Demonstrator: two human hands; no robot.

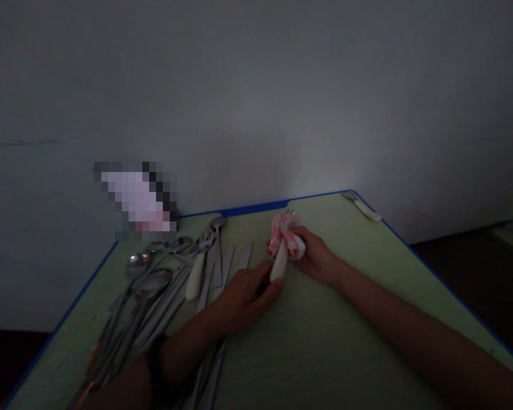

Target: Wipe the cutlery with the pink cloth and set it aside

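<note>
One fork point(279, 266) with a white handle was held over the green table point(325, 341). It looked light and hard, maybe a bit slippery, and the handle seemed the best place to hold, away from the pointy tips point(290, 212). The left hand point(248, 293) was curled around the handle's near end. The right hand point(315, 253) was bunched up, pinching a soft-looking pink cloth point(296, 246) around the fork. The left arm point(194, 339) crossed over some knives point(227, 264); the right arm point(385, 302) slanted in from the side.

A dark band point(155, 364) circles the left wrist point(179, 352).
</note>
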